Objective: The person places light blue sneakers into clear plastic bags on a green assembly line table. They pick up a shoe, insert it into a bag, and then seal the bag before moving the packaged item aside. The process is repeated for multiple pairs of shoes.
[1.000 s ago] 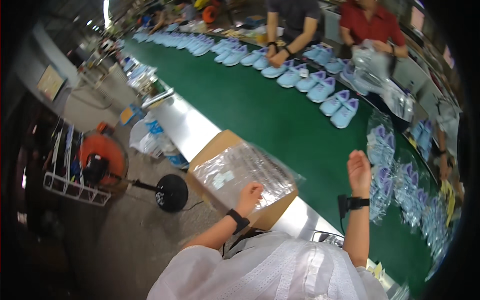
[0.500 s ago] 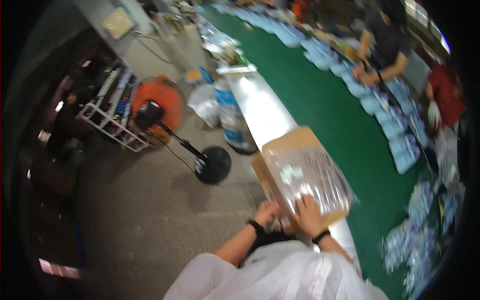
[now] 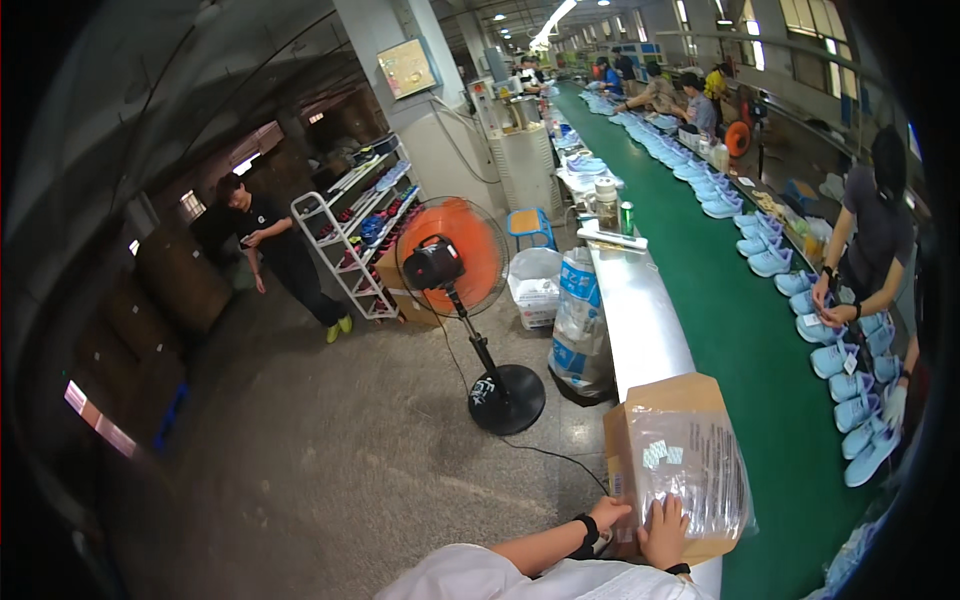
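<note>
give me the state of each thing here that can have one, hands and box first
left hand: open, fingers on the box's near left corner
right hand: open, flat on the plastic bags
cardboard box: open-topped, on the steel bench edge
plastic bags: piled in the box, spilling over its right side
pedestal fan: upright on the floor; spinning or not, cannot tell
light blue shoes: lined along the green belt

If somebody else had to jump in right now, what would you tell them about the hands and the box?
Left hand: on the near left corner of the cardboard box, fingers against its side.
Right hand: flat on the clear plastic bag that lies on top of the box.
The box sits at the near end of the metal table, beside the green conveyor belt with its rows of light blue shoes.
Done: both hands are on the box.
Left: the box has not been lifted or opened; neither hand grips the bag.
</note>
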Tool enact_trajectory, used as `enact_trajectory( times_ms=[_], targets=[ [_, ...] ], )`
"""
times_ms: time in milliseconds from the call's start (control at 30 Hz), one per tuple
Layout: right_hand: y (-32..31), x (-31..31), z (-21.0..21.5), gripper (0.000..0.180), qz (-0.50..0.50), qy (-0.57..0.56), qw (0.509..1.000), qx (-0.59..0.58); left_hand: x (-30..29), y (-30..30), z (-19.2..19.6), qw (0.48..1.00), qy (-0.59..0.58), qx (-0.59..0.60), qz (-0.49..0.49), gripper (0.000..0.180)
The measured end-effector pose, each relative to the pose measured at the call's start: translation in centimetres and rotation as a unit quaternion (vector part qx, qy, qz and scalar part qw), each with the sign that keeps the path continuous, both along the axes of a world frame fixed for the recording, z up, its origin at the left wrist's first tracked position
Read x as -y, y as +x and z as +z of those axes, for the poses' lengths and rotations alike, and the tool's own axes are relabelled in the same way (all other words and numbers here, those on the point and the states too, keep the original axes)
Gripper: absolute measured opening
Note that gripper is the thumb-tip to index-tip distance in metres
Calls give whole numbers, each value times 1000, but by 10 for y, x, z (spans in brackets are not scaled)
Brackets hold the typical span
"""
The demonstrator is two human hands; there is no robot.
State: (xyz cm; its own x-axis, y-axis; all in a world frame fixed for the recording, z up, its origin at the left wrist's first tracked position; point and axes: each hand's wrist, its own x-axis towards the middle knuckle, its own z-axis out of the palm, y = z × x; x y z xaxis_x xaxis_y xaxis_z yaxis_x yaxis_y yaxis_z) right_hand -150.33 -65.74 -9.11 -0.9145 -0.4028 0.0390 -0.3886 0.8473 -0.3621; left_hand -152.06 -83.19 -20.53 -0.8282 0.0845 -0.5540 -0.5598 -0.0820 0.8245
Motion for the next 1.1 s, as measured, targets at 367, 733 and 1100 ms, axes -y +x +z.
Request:
enact_trajectory(
  times_ms=[367,733,1100],
  targets=[
    [5,-3,-12,58,-5,8,1000,3,3,-5,7,969,215,124,1,39],
    [-5,1,-7,11,-25,-135,990,-44,1,4,21,985,98,136,-25,42],
    [-31,-28,-21,13,-173,-514,801,254,0,2,38,964,237,114,-40,28]
  ],
)
